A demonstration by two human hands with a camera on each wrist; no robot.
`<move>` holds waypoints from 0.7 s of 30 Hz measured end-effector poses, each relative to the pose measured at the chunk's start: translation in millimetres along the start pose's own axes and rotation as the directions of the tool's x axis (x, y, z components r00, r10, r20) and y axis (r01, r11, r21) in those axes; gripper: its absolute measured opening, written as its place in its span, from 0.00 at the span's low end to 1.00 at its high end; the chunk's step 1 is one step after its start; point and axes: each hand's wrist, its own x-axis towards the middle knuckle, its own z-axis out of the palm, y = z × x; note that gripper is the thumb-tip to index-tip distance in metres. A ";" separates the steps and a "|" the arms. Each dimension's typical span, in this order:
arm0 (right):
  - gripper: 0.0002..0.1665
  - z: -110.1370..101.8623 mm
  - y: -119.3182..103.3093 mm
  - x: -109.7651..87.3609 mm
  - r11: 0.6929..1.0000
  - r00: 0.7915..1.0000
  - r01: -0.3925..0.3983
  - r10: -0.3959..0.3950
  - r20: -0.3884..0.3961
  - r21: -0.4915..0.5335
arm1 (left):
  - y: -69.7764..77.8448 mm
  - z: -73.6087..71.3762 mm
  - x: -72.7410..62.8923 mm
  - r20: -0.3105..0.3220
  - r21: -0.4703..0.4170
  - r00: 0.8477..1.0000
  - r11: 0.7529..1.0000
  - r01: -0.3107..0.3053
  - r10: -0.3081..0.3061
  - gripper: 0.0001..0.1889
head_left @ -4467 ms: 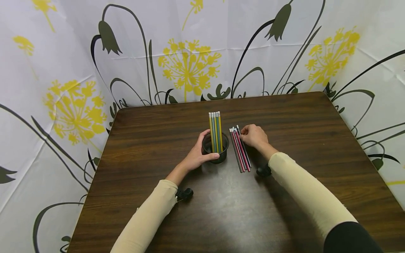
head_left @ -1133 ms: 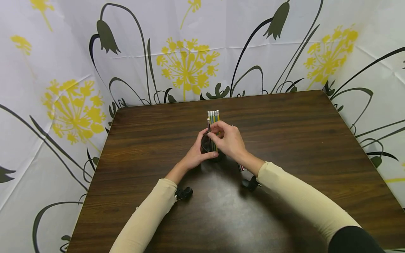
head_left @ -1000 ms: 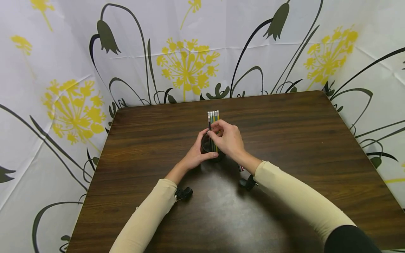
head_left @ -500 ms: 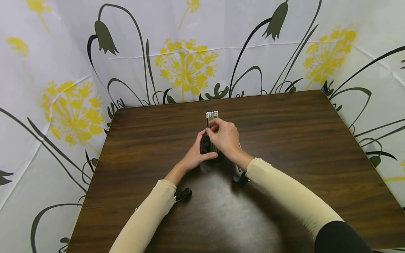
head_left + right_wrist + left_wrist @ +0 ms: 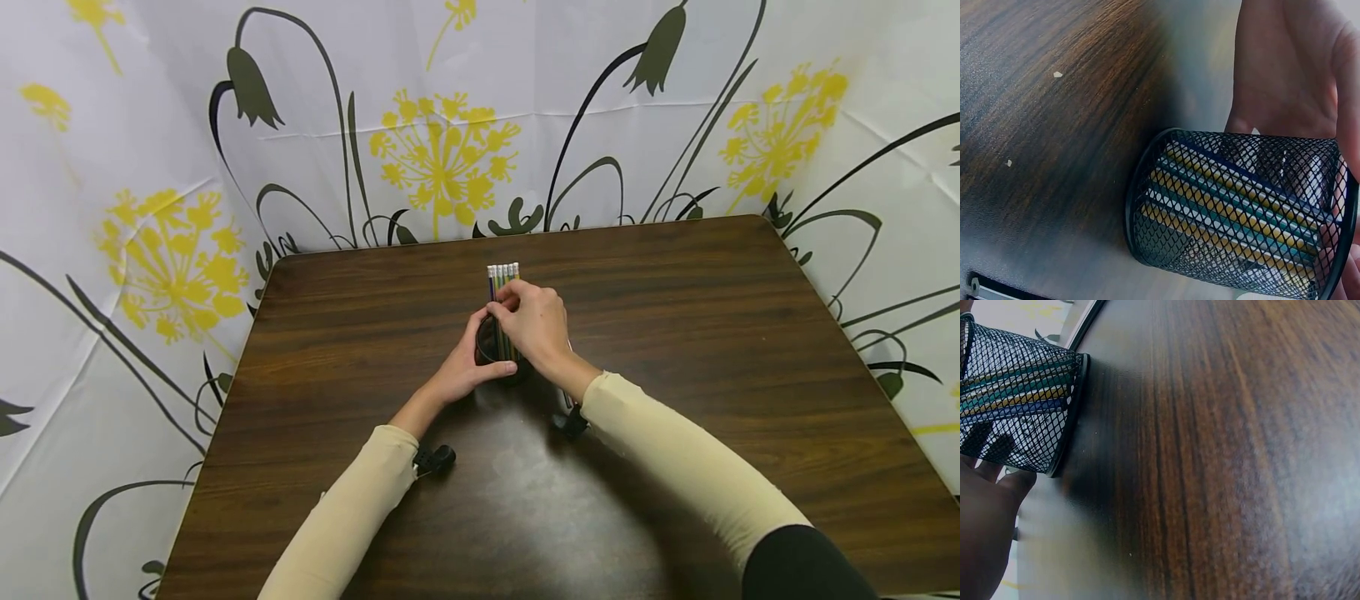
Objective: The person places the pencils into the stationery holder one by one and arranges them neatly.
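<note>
Hands at the mesh cup (image 5: 1166,244): the left hand (image 5: 467,367) grips its side; the right hand (image 5: 538,325), nearer the top, pinches a blue pencil (image 5: 492,284) upright, alongside the lighter pencils (image 5: 506,272).

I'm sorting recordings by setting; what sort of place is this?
Probably a makeshift recording corner: a dark brown wood-grain table stands before creased white fabric printed with yellow and grey-green flowers, and a small black camera-like device shows at each wrist.

glare and soft shadows on the table (image 5: 540,500)
</note>
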 end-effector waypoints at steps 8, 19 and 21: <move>0.12 -14.2 7.1 2.3 0.988 0.994 0.084 -0.074 -0.085 0.130 | -2.1 0.1 1.8 0.006 -0.042 1.000 0.999 0.012 -0.012 0.47; 0.09 -43.9 73.8 15.4 0.962 0.967 -0.254 0.251 0.038 0.100 | 0.1 -0.7 2.3 -0.018 -0.019 1.000 1.000 0.013 -0.013 0.48; 0.09 -43.4 87.3 12.1 0.941 0.933 -0.333 0.319 0.168 0.059 | -5.6 -0.5 3.9 -0.015 -0.015 1.000 1.000 0.017 -0.017 0.49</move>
